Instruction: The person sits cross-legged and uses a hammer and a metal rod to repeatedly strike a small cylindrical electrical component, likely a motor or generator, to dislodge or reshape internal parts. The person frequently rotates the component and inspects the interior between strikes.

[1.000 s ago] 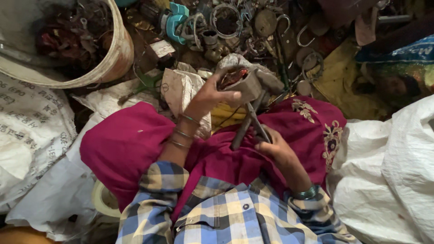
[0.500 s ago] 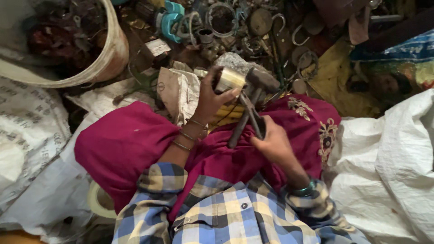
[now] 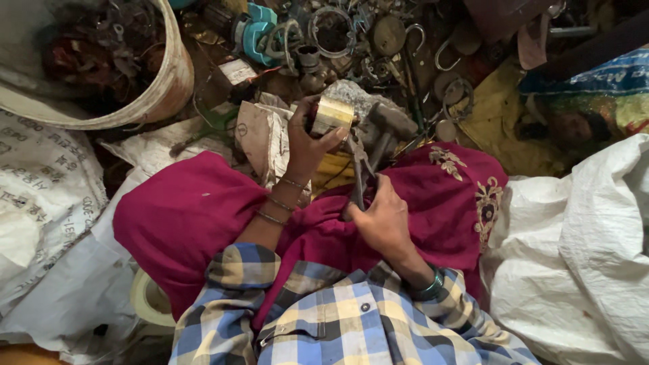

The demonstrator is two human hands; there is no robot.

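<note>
Top left, white bucket (image 3: 159,88) holds dark tangled metal scrap. Left hand (image 3: 307,138) grips a small brass-coloured block (image 3: 332,115) above the lap; right hand (image 3: 382,216) is clenched on grey pliers (image 3: 358,169) just below it. Magenta cloth (image 3: 189,216) covers the knees. Rusty rings, hooks beyond; white woven sacks (image 3: 581,270) flank both sides.

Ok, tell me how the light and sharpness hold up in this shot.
Head view: soft, even light, no hard glare; the left hand and its brass-coloured block read fairly sharp, as does the right hand on the pliers; the scrap pile at the top sits in dim shadow; the white sacks look bright but not blown out.
</note>
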